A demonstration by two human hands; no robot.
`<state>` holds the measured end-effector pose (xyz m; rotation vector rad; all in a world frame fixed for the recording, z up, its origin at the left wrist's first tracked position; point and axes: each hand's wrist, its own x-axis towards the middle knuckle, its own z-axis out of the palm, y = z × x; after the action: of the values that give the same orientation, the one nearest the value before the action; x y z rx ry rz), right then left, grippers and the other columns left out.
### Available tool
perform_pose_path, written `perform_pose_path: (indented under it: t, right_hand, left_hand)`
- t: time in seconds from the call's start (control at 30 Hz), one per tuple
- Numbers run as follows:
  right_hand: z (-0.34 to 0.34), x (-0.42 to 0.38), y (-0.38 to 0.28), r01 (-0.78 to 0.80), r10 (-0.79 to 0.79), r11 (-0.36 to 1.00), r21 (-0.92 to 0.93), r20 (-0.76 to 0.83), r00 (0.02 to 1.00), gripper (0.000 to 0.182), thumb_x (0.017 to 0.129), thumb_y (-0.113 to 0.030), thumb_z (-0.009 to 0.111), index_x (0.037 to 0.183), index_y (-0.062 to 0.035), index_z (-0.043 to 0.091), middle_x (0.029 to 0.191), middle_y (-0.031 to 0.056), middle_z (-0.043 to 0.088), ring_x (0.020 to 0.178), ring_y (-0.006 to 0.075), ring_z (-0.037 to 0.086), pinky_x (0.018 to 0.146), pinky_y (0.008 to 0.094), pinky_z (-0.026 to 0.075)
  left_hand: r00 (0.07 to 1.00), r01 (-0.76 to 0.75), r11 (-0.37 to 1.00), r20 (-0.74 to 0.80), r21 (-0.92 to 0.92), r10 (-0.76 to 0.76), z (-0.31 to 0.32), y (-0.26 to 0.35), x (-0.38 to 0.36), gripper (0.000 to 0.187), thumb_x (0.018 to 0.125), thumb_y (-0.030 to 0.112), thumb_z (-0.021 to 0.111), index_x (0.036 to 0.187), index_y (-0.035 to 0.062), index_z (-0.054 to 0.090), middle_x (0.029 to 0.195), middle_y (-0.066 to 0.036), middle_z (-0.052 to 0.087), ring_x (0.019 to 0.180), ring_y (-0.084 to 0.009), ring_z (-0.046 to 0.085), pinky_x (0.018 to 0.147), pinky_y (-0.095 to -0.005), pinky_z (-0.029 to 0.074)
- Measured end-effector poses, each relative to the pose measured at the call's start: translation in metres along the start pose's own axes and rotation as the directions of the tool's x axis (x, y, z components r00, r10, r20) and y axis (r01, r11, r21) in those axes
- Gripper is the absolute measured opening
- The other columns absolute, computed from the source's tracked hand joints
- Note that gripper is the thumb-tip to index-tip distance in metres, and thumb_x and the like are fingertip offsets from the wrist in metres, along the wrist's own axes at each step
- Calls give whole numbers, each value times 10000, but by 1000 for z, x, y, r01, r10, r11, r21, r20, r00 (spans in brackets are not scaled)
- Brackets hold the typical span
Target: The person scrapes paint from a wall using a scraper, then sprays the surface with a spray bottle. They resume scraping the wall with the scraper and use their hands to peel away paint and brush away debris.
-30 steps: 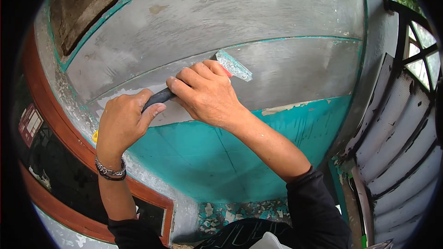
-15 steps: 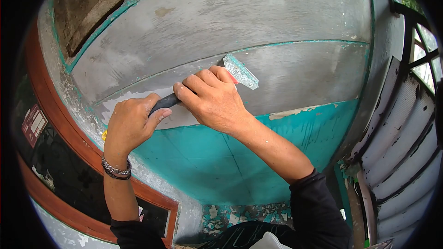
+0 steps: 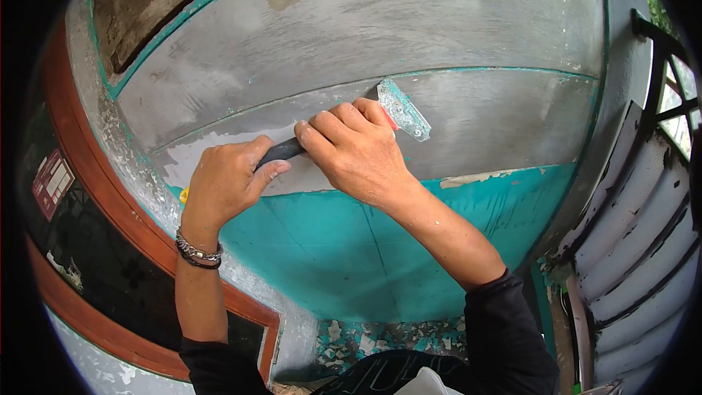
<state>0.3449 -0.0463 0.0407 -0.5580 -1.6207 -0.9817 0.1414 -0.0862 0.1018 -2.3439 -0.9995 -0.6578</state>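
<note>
Both of my hands are wrapped round a paint scraper (image 3: 404, 110) with a dark handle, a red part by its head and a wide metal blade smeared with teal flecks. My right hand (image 3: 358, 150) grips it close to the blade. Farther back on the handle, my left hand (image 3: 227, 183) is closed, wearing a chain bracelet at the wrist. A yellow bit (image 3: 184, 194) peeks out beyond the left hand. The blade lies against the wall (image 3: 504, 113), on a bare grey band just below a horizontal seam with teal remnants.
Teal paint (image 3: 329, 256) covers the lower wall, with a cream peeling patch (image 3: 479, 178) at its upper edge. Paint chips (image 3: 387, 336) litter the floor. A wood-framed dark window (image 3: 110, 249) stands left, a metal gate (image 3: 636, 227) right.
The view has shifted slightly, so wall, hands and scraper all appear further right. Both hands keep the same grip on the scraper, and its blade stays on the grey band.
</note>
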Motion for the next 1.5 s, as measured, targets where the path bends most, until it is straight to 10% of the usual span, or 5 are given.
perform_pose_path:
  t: [1.13,1.27,1.3,1.43,1.5]
  right_hand:
    - [-57,-6,36,-64,72,996,-59,147,987,289,665,-250,744,858,-123,571,767,17,510,706,213,529,605,358,398]
    - [-80,-3,57,-168,168,986,1,-47,985,336,647,-69,752,933,-85,578,742,59,519,648,247,553,566,369,437]
    - [-84,-4,62,-247,259,964,98,-137,956,275,717,-56,723,943,-75,567,728,55,515,601,233,544,542,363,438]
    - [-100,1,82,-339,572,753,564,-307,761,117,934,-130,600,929,-69,499,693,27,484,503,158,489,484,320,424]
    - [-109,9,82,-280,865,358,891,-204,458,211,998,-253,529,891,-97,435,702,8,457,525,114,461,483,295,414]
  left_hand:
    - [936,-62,927,-300,370,183,-2,52,18,363,793,418,699,949,99,626,764,-44,571,671,-242,558,600,-385,406]
    - [661,-43,833,-609,552,438,-2,54,7,477,817,448,704,1160,128,620,1278,-176,526,1254,-350,458,1067,-509,277]
    - [576,-101,800,-620,592,532,-3,40,-1,512,838,393,671,1260,122,566,1438,-269,359,1420,-385,234,1157,-559,35]
    - [449,-174,943,-829,283,332,11,6,-15,587,865,292,604,1389,111,414,1490,-308,257,1423,-432,199,1152,-587,92]
    - [734,-58,966,-645,250,211,18,-27,-25,694,852,324,637,1439,92,348,1524,-295,193,1433,-414,187,1142,-602,122]
